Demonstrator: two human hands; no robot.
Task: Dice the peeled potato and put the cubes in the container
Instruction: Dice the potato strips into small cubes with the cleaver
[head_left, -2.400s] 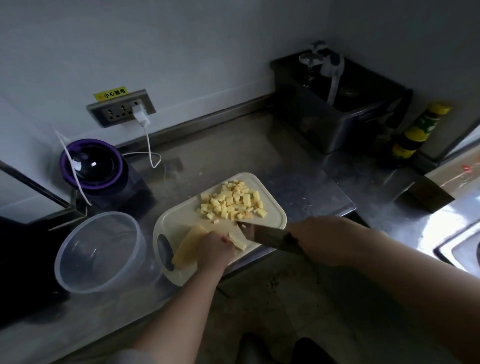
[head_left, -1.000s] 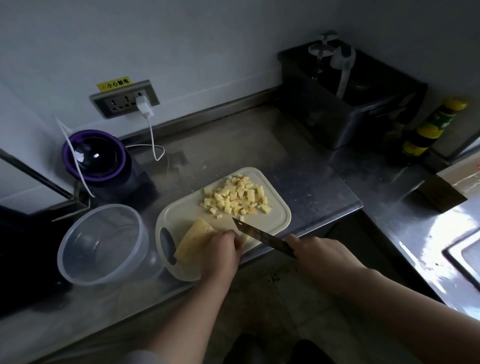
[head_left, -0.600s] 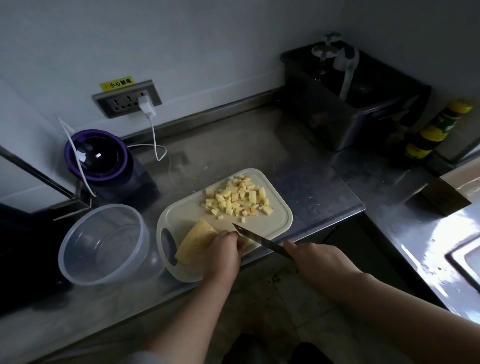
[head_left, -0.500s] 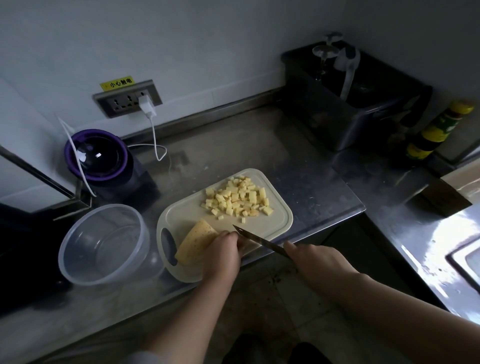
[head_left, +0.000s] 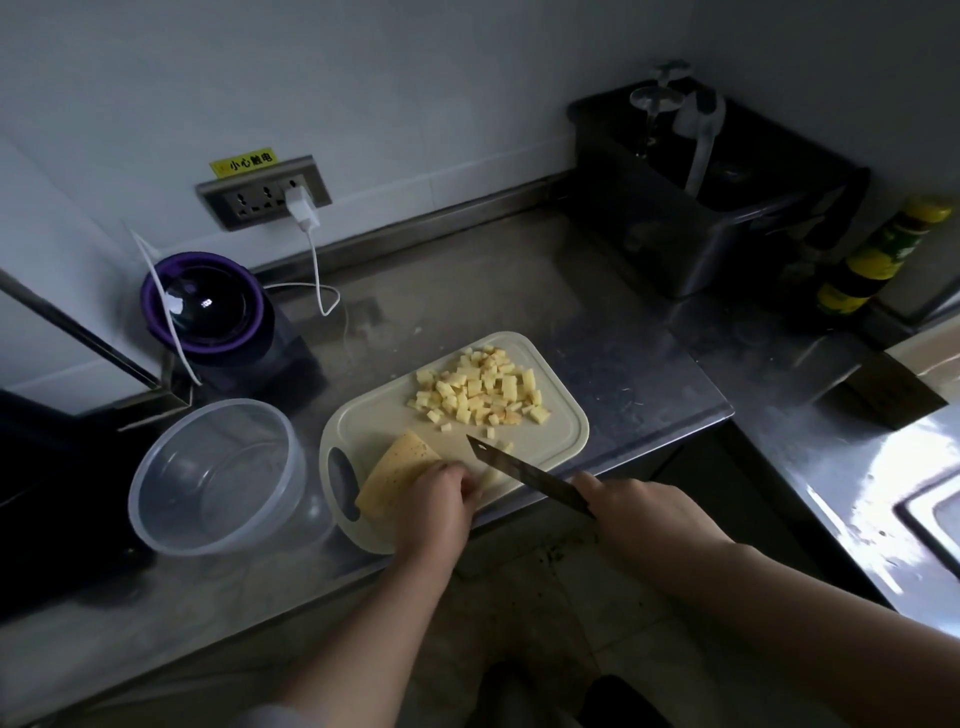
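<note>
While our left hand curls over the near end of the potato and holds it down on the board, our right hand grips the knife by its handle, which the fist hides. The blade slants over the board's near right part, tip pointing far and left, just right of our left fingers; we cannot tell whether its edge touches the board. A pale strip lies between blade and fingers. On the board's far half sits a loose heap of cubes, apart from the potato. Just left of the board, on the table, stands the clear container. Farther back we see a purple-rimmed appliance on the left, a wall socket with a white charger, and a metal box and bottle on the right.
</note>
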